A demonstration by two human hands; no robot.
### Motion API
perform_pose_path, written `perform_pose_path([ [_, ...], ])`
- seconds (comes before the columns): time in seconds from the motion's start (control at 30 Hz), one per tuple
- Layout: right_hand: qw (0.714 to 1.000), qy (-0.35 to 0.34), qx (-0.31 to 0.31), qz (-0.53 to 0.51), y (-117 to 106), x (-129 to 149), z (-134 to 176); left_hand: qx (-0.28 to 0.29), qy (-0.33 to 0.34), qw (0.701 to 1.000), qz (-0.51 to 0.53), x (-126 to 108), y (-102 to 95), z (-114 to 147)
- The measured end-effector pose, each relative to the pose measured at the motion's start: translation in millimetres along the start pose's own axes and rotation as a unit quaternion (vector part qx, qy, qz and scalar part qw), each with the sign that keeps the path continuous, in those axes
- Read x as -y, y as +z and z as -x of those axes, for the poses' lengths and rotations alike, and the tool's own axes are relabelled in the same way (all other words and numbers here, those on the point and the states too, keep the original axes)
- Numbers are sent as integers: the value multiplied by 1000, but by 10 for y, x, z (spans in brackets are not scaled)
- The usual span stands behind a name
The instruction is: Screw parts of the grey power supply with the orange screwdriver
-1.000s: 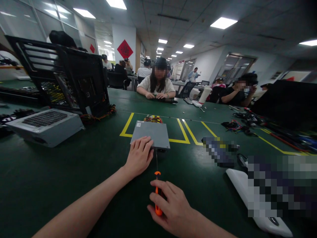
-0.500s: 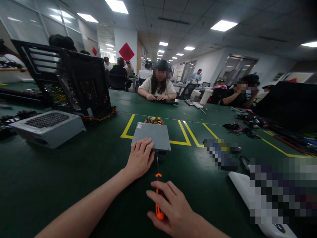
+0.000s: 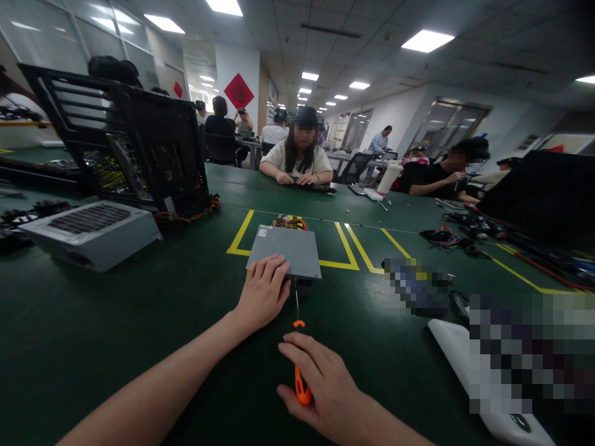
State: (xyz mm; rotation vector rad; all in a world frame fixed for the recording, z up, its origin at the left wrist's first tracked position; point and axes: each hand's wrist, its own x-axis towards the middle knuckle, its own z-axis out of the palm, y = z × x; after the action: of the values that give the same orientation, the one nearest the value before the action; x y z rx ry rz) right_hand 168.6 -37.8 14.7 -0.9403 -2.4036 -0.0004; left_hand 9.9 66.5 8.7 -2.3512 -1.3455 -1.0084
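A grey computer power supply [image 3: 290, 244] lies on the green table in front of me, its bundle of coloured cables [image 3: 289, 223] at the far side. My left hand [image 3: 264, 285] holds it at the near left corner, fingers over the top face and thumb by the front edge. In line with the near side is a screwdriver [image 3: 302, 387] with an orange and black handle, its thin shaft pointing away from me. The tip meets the near side of the power supply, but the exact contact is hidden. My right hand [image 3: 325, 384] has its fingers curled around the handle.
Left of me stand a second power supply [image 3: 93, 235] and an open black computer case [image 3: 139, 142]. Yellow tape [image 3: 344, 266] marks the table. On the right are a white object [image 3: 455, 347], partly blurred, and cables [image 3: 446, 238]. A person [image 3: 297, 155] sits opposite.
My right hand has shifted slightly up the screwdriver handle, its fingers now covering more of the handle's middle. My left hand and the power supply stay in place; the view tilts slightly.
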Motion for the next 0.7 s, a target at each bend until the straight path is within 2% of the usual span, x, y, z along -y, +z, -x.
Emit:
perform_pose_path([
  [0.1, 1000, 17, -6, -9, 18, -1, 15, 8, 0, 1000, -1, -2, -14, 0],
  [0.3, 1000, -11, -11, 11, -8, 12, -6, 3, -2, 1000, -5, -9, -10, -9],
  [0.47, 999, 21, -35, 8, 21, 14, 26, 11, -3, 1000, -5, -15, -14, -10],
  [0.7, 999, -11, -4, 29, 18, 44, -19, 6, -3, 1000, 3, -24, -27, -12],
])
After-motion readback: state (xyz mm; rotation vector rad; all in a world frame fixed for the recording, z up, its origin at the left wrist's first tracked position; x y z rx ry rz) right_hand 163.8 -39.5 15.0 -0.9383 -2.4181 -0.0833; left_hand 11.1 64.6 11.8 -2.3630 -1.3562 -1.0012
